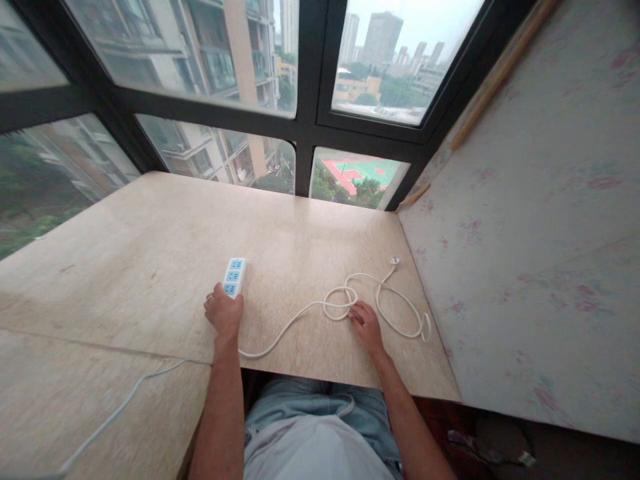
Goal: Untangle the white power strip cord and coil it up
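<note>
the left hand (225,312) clasps its fingers round the near end of the power strip (235,275) on the tabletop (300,247), likely steadying it, while the right hand (367,327) curls fingers at the cord's loops (400,331) rightward, pinch unclear.

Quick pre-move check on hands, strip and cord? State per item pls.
1. Left hand on strip: ok, at its near end.
2. Right hand gripping cord: cannot tell; it is at the cord, grip unclear.
3. Cord laid straight: not ok, it loops beside the right hand.
4. Plug loose: ok, on the ledge near the wall.
5. Visible sockets unused: ok.
6. Left-side cable separate from the cord: cannot tell, the left forearm hides where it goes.
</note>
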A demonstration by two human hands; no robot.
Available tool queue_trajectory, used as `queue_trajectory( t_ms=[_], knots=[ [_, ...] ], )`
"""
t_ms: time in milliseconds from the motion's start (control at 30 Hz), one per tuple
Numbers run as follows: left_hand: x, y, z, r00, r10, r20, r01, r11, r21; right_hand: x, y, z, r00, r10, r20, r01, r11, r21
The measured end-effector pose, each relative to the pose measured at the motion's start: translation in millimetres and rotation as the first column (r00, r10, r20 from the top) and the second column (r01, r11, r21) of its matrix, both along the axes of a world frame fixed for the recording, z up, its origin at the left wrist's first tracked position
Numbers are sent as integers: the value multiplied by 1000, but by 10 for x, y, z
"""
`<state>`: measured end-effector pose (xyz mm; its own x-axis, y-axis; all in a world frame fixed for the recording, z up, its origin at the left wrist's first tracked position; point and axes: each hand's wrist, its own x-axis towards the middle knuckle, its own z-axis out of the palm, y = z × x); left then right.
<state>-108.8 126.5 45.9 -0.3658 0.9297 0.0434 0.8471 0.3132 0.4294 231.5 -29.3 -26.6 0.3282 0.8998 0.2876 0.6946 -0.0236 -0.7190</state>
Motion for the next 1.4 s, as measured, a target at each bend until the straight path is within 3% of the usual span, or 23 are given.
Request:
queue_trajectory(
  t_ms=[200,400,633,767,967,1067,1167,1233,1300,1367,1400],
  knots=[
    [21,-20,-83,987,-113,116,97,985,140,-12,-11,10,1000,-6,-3,6,1000,8],
    [316,41,-86,933,-318,165,268,925,271,-16,-18,5,999,-12,-33,12,1000,10],
    [619,285,-75,913,-397,96,375,908,188,28,-105,44,987,61,-150,-63,998,-10],
    [632,439,-113,900,-434,31,426,893,149,63,-302,162,969,117,-219,-126,992,-26],
    [591,584,-160,891,-454,-23,455,889,46,103,-592,414,940,84,-330,-104,994,-42],
    [608,622,-139,885,-461,-66,462,887,-1,175,-669,609,943,32,-332,-30,999,11],
    [690,610,-76,877,-466,-114,469,883,0,320,-731,804,953,-116,-281,147,985,93],
    [809,544,-4,867,-483,-123,491,870,44,455,-775,883,932,-280,-229,323,929,179],
    [991,419,86,843,-528,-103,538,834,126,602,-817,897,879,-450,-155,476,838,268],
    [1231,241,171,789,-610,-72,609,761,224,731,-851,847,824,-562,-74,556,777,295],
    [1364,139,202,756,-653,-51,639,719,272,780,-865,805,811,-583,-48,571,773,275]
  ],
)
